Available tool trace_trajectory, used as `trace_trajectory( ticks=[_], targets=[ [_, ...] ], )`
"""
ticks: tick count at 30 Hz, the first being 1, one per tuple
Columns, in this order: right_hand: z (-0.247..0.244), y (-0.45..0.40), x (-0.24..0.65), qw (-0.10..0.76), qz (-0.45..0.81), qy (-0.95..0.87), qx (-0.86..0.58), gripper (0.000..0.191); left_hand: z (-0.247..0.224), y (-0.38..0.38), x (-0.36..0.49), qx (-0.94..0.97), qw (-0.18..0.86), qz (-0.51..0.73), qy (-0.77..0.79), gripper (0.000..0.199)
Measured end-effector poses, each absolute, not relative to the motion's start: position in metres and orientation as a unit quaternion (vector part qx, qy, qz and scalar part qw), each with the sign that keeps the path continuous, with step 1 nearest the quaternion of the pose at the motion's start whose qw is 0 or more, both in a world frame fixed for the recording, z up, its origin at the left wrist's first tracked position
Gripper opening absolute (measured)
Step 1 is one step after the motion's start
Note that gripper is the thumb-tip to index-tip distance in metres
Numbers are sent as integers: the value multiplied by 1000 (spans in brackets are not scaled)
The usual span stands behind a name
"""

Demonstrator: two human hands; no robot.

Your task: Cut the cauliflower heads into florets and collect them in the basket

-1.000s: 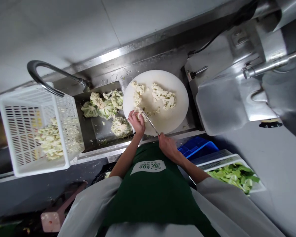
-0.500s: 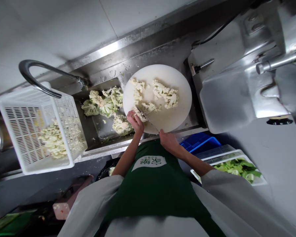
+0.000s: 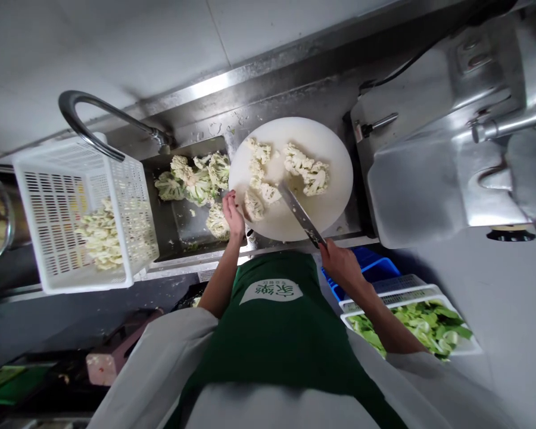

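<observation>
My right hand (image 3: 339,260) is closed round the handle of a knife (image 3: 301,213), whose blade lies across the near part of a round white cutting board (image 3: 335,205). Several cut cauliflower pieces (image 3: 307,169) rest on the board, in a right-hand group and a left-hand column. One cauliflower chunk (image 3: 253,205) sits by the board's left edge. Just left of it is my left hand (image 3: 234,217), fingers stretched out and holding nothing. Bigger cauliflower pieces (image 3: 199,186) lie in the sink basin (image 3: 178,223), partly behind that hand.
A white plastic basket (image 3: 49,226) with cauliflower florets stands left, under a curved faucet (image 3: 87,128). A steel machine (image 3: 415,185) borders the board on the right. Below right are a blue crate (image 3: 375,268) and a white basket of leafy greens (image 3: 442,319).
The knife has left the chunk at the board's left edge and swung right with my right hand. My left hand has let go of the chunk and moved left. The view has shifted slightly.
</observation>
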State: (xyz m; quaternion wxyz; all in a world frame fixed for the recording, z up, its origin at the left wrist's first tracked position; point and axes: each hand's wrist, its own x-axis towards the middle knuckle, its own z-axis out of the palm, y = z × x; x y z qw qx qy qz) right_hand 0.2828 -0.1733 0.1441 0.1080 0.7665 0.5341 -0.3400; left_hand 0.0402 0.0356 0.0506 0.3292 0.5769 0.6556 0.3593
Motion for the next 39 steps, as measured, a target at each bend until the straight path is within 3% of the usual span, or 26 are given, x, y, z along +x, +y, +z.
trace_trajectory(
  ticks=[3,6,10,14,18,22,25,32,39],
  targets=[
    [155,-185,291,137,-318,516,784,35,55,70,41,622,339,335,621,43],
    [158,-187,291,158,-316,490,796,33,49,98,61,713,386,227,540,38],
    [151,-190,289,138,-322,479,805,32,34,92,114,737,349,149,559,57],
    [138,-210,297,66,-338,465,816,28,27,43,162,759,276,157,569,81],
    [119,-249,317,-65,-389,405,825,23,29,5,183,778,241,194,547,88],
    [94,-284,334,-211,-502,275,792,34,29,-3,177,801,228,167,527,75],
    [75,-291,337,-270,-557,217,755,41,27,-5,167,818,243,165,495,60],
    [46,-262,322,-325,-588,197,714,45,29,-28,181,799,244,188,516,68],
    [31,-220,285,-334,-637,213,661,36,28,-53,203,790,224,218,527,55]
  ],
)
